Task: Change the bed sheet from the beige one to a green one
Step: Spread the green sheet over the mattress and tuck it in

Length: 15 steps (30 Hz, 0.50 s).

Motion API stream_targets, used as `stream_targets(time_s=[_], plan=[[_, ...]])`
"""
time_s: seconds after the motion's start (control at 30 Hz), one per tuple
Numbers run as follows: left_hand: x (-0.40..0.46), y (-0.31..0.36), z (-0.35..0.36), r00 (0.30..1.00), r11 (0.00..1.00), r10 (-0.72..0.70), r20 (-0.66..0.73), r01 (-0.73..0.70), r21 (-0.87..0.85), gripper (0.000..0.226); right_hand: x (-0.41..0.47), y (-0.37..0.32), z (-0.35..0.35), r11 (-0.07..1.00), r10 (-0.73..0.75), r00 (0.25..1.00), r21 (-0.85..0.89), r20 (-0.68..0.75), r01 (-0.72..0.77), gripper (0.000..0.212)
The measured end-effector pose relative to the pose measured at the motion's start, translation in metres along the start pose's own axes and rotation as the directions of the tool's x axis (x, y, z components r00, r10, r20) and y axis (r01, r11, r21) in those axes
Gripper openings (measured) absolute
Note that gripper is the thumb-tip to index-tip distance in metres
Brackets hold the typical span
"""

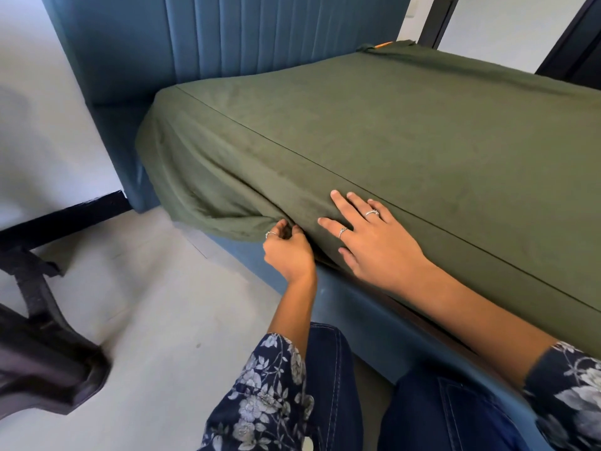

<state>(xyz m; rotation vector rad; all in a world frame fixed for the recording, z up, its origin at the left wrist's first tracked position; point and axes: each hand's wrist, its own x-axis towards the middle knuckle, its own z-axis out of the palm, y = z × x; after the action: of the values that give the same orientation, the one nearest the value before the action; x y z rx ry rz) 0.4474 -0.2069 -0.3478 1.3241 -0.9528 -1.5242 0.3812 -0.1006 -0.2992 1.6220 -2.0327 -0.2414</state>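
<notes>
- My left grip pinches the green sheet at its loose lower edge, by the bed frame.
- My right grip lies released, fingers flat on the sheet's side, just beside the pinch.

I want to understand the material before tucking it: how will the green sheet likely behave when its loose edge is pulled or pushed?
The green sheet is probably floppy: it hangs in soft folds at the mattress corner. It seems light, since the left hand gathers its edge with only its fingers. It may slide a little, which could be why the right hand lies flat on it.
</notes>
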Motion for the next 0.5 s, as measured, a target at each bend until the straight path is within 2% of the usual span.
stream_targets(time_s=[0.07, 0.17, 0.23, 0.33, 0.4, 0.5], plan=[[0.009, 0.004, -0.004, 0.996, 0.997, -0.075, 0.045, 0.074, 0.029, 0.006, -0.001, 0.0, 0.0, 1.0, -0.004, 1.0, 0.006, -0.009, 0.004, 0.059], [0.022, 0.005, -0.009, 0.967, 0.981, -0.193, 0.167, 0.196, -0.004, 0.026, -0.001, -0.001, -0.001, 1.0, -0.007, 0.999, -0.012, -0.033, 0.007, 0.056], [0.025, 0.009, -0.011, 0.926, 0.946, -0.276, 0.256, 0.309, -0.099, 0.022, -0.003, -0.007, -0.003, 0.996, 0.009, 0.999, -0.093, -0.035, -0.012, 0.057], [0.021, 0.015, -0.01, 0.87, 0.851, -0.352, 0.344, 0.451, -0.268, 0.015, -0.007, -0.025, -0.002, 0.978, 0.063, 0.997, -0.202, 0.041, -0.054, 0.075], [0.016, 0.015, -0.011, 0.849, 0.807, -0.359, 0.389, 0.491, -0.328, 0.018, -0.008, -0.036, 0.0, 0.956, 0.092, 0.989, -0.287, 0.118, -0.054, 0.088], [0.013, 0.018, -0.015, 0.826, 0.764, -0.353, 0.44, 0.526, -0.374, 0.024, -0.003, -0.04, 0.005, 0.94, 0.101, 0.982, -0.339, 0.158, -0.042, 0.096]])
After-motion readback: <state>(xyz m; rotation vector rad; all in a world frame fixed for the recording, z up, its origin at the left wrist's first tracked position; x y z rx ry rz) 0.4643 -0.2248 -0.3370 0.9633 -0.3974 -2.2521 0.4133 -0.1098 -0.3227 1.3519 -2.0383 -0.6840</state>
